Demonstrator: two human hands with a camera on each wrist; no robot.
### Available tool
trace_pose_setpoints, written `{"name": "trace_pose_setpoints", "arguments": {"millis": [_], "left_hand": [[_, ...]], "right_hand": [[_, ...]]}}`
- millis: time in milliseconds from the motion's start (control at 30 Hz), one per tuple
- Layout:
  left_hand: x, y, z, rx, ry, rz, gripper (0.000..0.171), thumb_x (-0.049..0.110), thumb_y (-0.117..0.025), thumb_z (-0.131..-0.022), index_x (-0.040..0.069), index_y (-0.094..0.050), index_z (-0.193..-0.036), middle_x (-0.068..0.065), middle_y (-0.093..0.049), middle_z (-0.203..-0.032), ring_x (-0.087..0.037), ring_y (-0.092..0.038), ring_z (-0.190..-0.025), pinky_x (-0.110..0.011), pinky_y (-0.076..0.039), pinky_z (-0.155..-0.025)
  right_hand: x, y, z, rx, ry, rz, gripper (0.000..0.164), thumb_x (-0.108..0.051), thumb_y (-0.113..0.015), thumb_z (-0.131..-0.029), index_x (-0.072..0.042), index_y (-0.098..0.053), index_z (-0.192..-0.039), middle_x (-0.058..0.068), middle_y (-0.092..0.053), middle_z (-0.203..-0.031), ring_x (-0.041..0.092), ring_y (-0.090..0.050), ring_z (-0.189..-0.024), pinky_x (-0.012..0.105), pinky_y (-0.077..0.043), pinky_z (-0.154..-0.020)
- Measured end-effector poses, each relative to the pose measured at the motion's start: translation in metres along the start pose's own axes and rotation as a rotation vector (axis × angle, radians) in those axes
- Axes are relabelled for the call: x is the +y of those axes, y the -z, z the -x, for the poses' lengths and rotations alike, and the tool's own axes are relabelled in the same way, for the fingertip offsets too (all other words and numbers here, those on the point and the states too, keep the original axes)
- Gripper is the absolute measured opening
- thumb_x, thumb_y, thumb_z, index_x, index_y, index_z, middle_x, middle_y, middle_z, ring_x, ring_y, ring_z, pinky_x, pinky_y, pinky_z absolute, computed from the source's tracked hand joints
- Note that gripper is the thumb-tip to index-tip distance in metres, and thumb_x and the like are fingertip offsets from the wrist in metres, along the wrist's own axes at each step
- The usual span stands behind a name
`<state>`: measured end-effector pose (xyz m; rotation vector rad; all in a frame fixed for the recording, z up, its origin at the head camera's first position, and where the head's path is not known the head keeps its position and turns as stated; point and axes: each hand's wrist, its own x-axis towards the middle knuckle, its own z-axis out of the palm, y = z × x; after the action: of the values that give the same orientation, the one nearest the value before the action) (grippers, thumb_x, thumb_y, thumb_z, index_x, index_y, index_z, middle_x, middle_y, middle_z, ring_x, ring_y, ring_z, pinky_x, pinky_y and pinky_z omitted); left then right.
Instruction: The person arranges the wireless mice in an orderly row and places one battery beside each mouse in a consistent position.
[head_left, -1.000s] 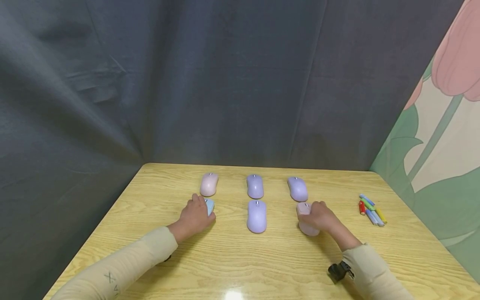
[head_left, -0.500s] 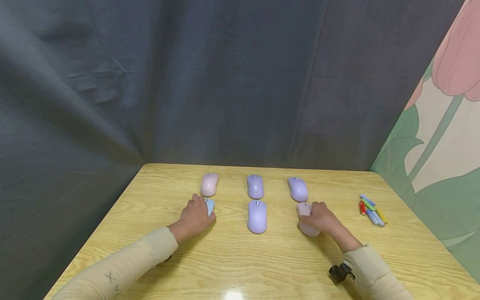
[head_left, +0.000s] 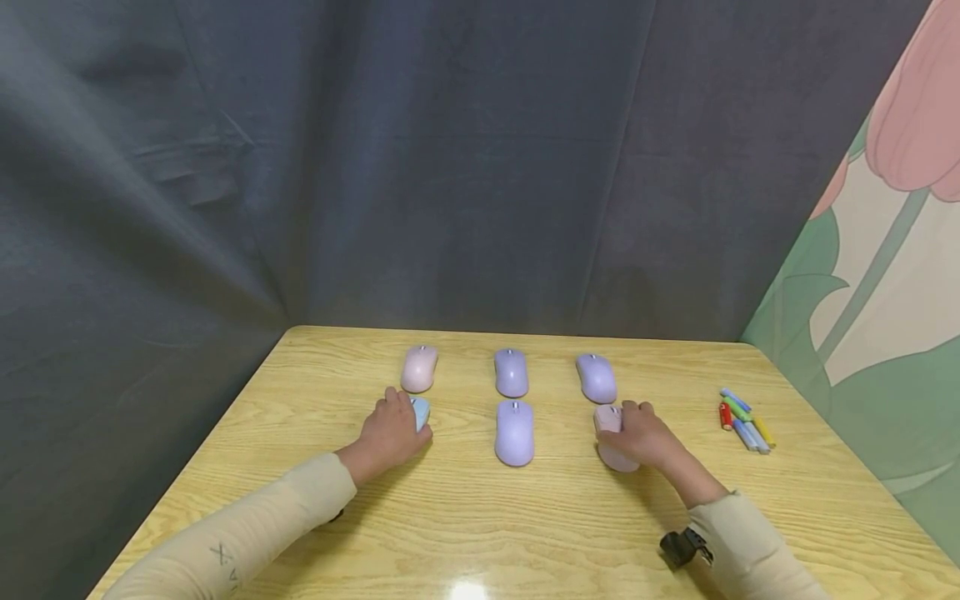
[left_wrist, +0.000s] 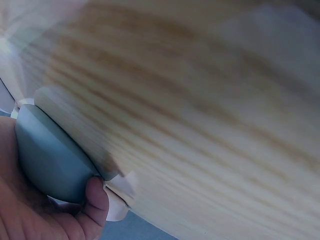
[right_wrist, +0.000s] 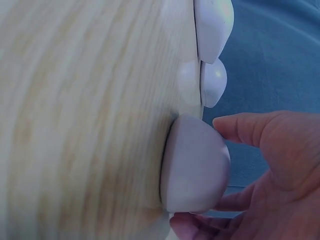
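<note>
On the left, my left hand (head_left: 388, 435) grips a light blue computer mouse (head_left: 422, 411), covering most of it. In the left wrist view, the thumb lies along the side of this blue mouse (left_wrist: 55, 155), which sits on the wooden table. My right hand (head_left: 643, 435) holds a pale pink mouse (head_left: 618, 457) at the front right. Seen from the right wrist, the thumb is at one side of the pink mouse (right_wrist: 195, 167) and the other fingers are at the opposite side. Between the hands lies a lilac mouse (head_left: 514, 435), touched by neither.
A back row has a pink mouse (head_left: 418, 369) on the left, then two lilac mice, one in the middle (head_left: 511, 372) and one on the right (head_left: 596, 378). Several coloured markers (head_left: 744, 427) lie toward the right table edge. A dark curtain (head_left: 480, 167) hangs behind the table.
</note>
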<state>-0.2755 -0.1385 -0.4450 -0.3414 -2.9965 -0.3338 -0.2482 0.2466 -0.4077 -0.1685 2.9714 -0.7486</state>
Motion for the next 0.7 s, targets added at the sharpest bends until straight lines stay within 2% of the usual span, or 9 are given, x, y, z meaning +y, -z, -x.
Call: {"name": "trace_pose_setpoints", "arguments": {"millis": [333,533,700], "left_hand": [[0.002,0.001,0.0,-0.006,0.012,0.003,0.055,0.035,-0.06,-0.086,-0.016,-0.047,-0.103,-0.016,-0.038,-0.085,-0.022,-0.045,-0.067,-0.034,-0.047,-0.05],[0.002,0.001,0.0,0.0,0.008,0.004,0.055,0.034,-0.06,-0.086,-0.016,-0.047,-0.103,-0.016,-0.037,-0.085,-0.023,-0.045,-0.067,-0.034,-0.047,-0.05],[0.001,0.001,0.0,-0.001,0.007,0.004,0.055,0.034,-0.06,-0.086,-0.017,-0.047,-0.102,-0.016,-0.037,-0.084,-0.023,-0.045,-0.066,-0.034,-0.047,-0.05]], "right_hand": [[-0.006,0.013,0.001,-0.01,-0.017,0.035,0.075,-0.029,-0.065,-0.089,0.028,-0.034,-0.125,0.04,-0.043,-0.112,0.043,-0.055,-0.093,0.054,-0.049,-0.077],[-0.001,0.022,-0.001,-0.01,-0.047,0.041,0.082,-0.033,-0.064,-0.091,0.028,-0.027,-0.132,0.047,-0.033,-0.125,0.058,-0.044,-0.112,0.061,-0.041,-0.09],[0.006,0.032,-0.001,0.014,-0.055,0.035,0.084,-0.035,-0.063,-0.092,0.027,-0.025,-0.133,0.048,-0.03,-0.126,0.06,-0.04,-0.115,0.063,-0.039,-0.092]]}}
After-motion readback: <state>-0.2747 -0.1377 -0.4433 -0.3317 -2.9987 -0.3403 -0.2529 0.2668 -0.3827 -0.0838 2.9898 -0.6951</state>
